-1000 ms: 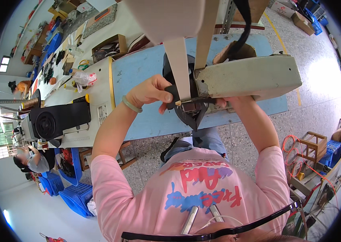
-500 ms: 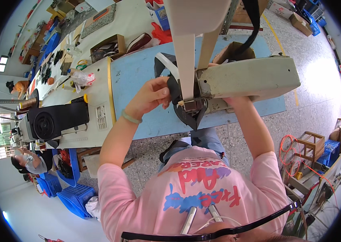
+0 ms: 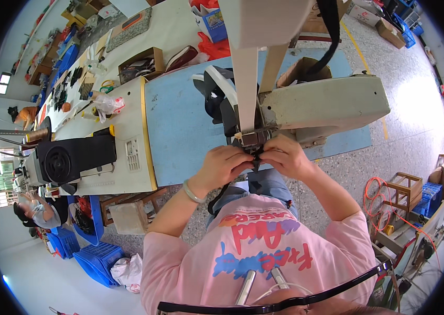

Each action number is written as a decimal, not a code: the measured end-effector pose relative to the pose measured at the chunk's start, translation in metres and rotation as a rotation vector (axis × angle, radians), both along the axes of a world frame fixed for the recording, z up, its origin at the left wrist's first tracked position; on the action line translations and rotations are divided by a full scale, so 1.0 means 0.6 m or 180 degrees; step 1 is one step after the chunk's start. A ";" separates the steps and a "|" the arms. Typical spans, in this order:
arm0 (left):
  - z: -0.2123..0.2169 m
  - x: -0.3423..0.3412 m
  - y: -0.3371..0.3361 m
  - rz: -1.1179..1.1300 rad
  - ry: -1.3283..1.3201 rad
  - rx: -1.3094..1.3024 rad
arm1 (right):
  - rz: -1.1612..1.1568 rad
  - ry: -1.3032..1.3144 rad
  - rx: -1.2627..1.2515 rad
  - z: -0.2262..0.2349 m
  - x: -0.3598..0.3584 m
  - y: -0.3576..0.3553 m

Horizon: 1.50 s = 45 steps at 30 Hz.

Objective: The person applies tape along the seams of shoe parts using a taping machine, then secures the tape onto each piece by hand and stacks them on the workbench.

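A grey sewing machine (image 3: pixel 332 102) stands on the blue tabletop (image 3: pixel 180 126), its head pointing left. Under the head lies a black workpiece with a white band (image 3: pixel 214 92); its far part rises in a loose loop, and its near end comes toward me as a black tip. I cannot make out exactly what it is. At the near side of the head, my left hand (image 3: pixel 227 165) pinches the edge of this black piece. Close beside it, my right hand (image 3: pixel 287 157) also grips the black edge between bent fingers. The machine head hides the spot under the needle.
A white post (image 3: pixel 245 89) rises before the machine. An open carton (image 3: pixel 295 71) stands behind it. To the left, a white table holds another sewing machine (image 3: pixel 75 155), thread and a box of dark pieces (image 3: pixel 140 65). A co-worker (image 3: pixel 38 210) sits far left beside blue crates (image 3: pixel 98 262).
My right hand came from behind the machine arm to the front. My left hand moved toward me and right, from the workpiece's left side to its near end. The loop's far part now shows more.
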<state>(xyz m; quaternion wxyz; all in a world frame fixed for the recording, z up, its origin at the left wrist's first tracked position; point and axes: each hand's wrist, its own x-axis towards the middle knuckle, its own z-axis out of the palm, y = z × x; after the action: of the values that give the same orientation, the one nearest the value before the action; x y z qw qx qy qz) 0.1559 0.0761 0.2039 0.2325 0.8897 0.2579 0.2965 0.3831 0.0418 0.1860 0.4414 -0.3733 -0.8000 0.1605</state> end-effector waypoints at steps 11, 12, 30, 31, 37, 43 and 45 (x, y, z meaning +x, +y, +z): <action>-0.006 -0.031 0.078 -0.0830 0.0833 -0.0431 | 0.0947 -0.0450 -0.0715 0.020 0.040 0.039; -0.011 -0.031 0.084 -0.0835 0.0835 -0.0431 | 0.0941 -0.0448 -0.0716 0.017 0.041 0.040; 0.109 -0.039 0.090 -0.0809 -0.0069 -0.1242 | 0.0663 0.0878 -0.2118 0.097 0.031 0.028; 0.116 -0.037 0.090 -0.0866 -0.0149 -0.1504 | 0.0644 0.0905 -0.2047 0.098 0.031 0.026; 0.132 -0.042 0.109 -0.1091 0.0066 -0.2078 | 0.0500 0.0189 -0.1970 0.116 0.037 0.044; 0.125 -0.038 0.098 -0.0991 -0.0195 -0.2034 | 0.0210 -0.0606 -0.1321 0.099 0.035 0.057; 0.126 -0.039 0.097 -0.0916 -0.0285 -0.2023 | 0.0256 -0.0581 -0.1507 0.095 0.036 0.061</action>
<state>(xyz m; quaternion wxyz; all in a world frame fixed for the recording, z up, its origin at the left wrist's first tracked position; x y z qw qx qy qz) 0.1328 0.1341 0.2792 0.5483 0.7862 0.1988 0.2043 0.4045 0.0787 0.2432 0.2609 -0.4471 -0.7909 0.3264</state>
